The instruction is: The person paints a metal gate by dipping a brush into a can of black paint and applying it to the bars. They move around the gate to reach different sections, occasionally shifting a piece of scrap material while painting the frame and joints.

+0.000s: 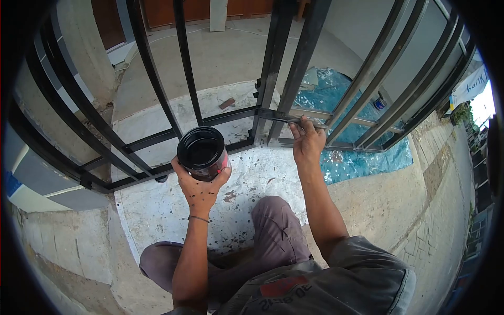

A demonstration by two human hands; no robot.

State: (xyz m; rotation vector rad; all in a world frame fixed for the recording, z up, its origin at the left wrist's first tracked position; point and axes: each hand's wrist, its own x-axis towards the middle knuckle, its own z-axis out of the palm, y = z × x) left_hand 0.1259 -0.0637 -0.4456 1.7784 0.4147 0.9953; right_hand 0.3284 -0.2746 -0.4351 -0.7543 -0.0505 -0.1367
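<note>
My left hand [201, 190], specked with dark drops, is wrapped round a can of black paint [200, 152]. The can is uncovered and its rim is coated black. My right hand [308, 139] is closed on a paintbrush [286, 117], partly hidden by the fingers. The brush lies along the lower crossbar of the metal gate [301, 63], close to where its two sections meet. Left of that join the bars [152, 68] are glossy black. Some bars on the right [370, 63] look bare grey.
A paint-spotted white sheet [252, 181] covers the ground under the gate. Behind the right bars, a blue tarp [362, 160] carries another small can [379, 102]. A reddish-brown fragment [227, 103] rests beyond the left bars. My bent knees [278, 226] are close below the gate.
</note>
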